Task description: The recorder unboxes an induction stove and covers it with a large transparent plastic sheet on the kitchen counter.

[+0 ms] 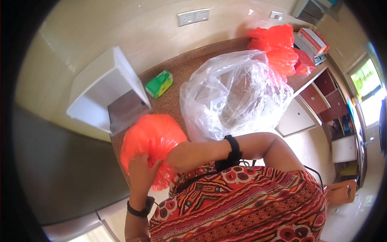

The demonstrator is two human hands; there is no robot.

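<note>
A bulging red plastic bag (pixel 154 130) sits at the near left end of the brown countertop (pixel 169 107). My left hand (pixel 141 166) holds the bag's near side, its thumb spread towards the right. From the right, my right hand (pixel 178 157) grips the same bag with curled fingers; its fingertips are turned away and hidden. The bag's contents cannot be made out. Just right of it lies a large, crumpled, clear plastic bag (pixel 205 99), puffed up and reaching the counter's front edge.
Behind the red bag stand a white open-fronted box (pixel 93 81) and a green packet (pixel 159 84). More red plastic bags (pixel 275 39) and boxes (pixel 313 40) crowd the far right corner. An open cabinet door (pixel 294 118) juts out below the counter. A dark panel (pixel 66 163) borders the left.
</note>
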